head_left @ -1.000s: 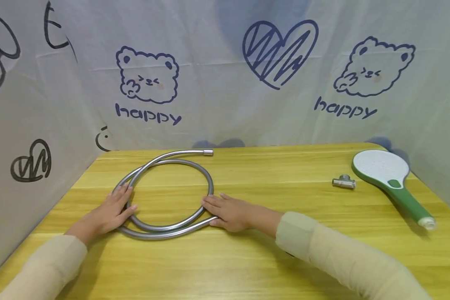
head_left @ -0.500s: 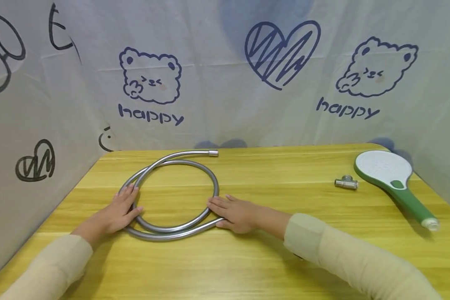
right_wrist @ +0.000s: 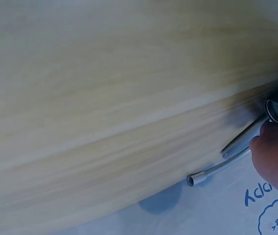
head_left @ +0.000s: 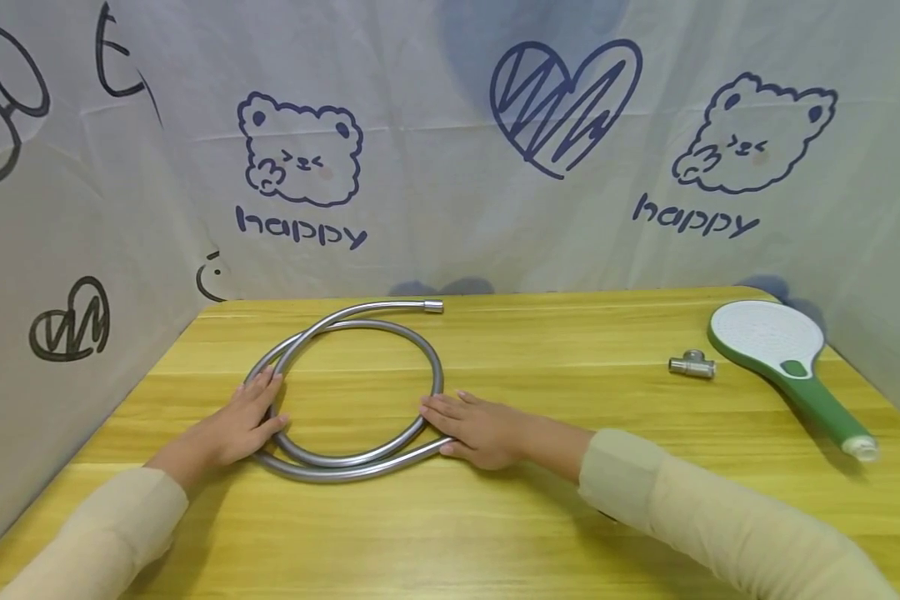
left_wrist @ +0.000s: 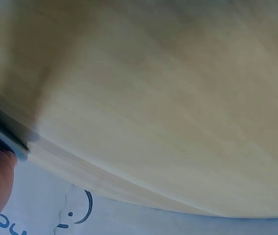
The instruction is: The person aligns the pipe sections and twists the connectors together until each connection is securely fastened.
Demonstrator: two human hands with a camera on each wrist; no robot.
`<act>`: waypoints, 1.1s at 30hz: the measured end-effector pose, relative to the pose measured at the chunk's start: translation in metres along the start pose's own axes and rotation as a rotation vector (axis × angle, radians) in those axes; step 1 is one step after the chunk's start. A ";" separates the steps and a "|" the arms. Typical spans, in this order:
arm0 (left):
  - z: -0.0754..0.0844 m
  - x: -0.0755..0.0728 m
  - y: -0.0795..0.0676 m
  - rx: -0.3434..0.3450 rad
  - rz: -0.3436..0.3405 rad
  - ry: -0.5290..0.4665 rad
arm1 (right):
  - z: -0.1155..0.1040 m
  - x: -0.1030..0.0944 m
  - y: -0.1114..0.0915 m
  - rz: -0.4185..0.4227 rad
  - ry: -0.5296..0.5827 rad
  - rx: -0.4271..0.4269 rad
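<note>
A silver shower hose [head_left: 345, 475] lies coiled in a loop on the wooden table, left of centre in the head view. My left hand [head_left: 238, 425] rests on the loop's left side with its fingers laid out over the hose. At the lower right of the loop, my right hand [head_left: 480, 429] rests over the hose, its fingers extended to the left. One metal hose end [head_left: 433, 307] points right near the back edge. The other hose end [right_wrist: 275, 111] shows beside my right hand in the right wrist view. Under the palms, the hose is hidden.
To the right lies a small metal tee fitting [head_left: 692, 365]. Beyond it is a green and white shower head [head_left: 768, 337], its handle toward the front right. White cloth walls [head_left: 420, 208] with drawings stand behind and left of the wooden table [head_left: 420, 542].
Both hands and the hose loop have slid slightly to the right on the table. The view itself has also shifted a little. The tee fitting and shower head stay put.
</note>
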State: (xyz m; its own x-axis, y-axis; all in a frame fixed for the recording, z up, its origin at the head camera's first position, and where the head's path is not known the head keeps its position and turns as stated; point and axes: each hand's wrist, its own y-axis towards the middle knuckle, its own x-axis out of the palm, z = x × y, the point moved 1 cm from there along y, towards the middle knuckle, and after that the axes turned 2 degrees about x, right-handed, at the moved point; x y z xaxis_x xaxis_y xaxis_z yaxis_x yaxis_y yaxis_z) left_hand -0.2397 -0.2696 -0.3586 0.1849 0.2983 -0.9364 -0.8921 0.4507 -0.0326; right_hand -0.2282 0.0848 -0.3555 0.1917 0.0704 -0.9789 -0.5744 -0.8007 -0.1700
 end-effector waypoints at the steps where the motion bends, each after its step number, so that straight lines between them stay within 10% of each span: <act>1: 0.000 0.000 0.000 0.001 -0.002 -0.001 | 0.000 0.000 0.000 -0.001 0.001 0.005; 33: 0.019 0.004 0.004 0.040 -0.045 0.035 | 0.012 0.001 -0.022 0.010 0.022 0.014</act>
State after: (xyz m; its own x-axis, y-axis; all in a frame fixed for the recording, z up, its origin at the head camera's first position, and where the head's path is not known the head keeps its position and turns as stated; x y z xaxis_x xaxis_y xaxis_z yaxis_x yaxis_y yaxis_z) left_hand -0.2345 -0.2504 -0.3553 0.2088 0.2476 -0.9461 -0.8659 0.4964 -0.0612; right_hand -0.2246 0.1099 -0.3544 0.2032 0.0488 -0.9779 -0.5872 -0.7931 -0.1616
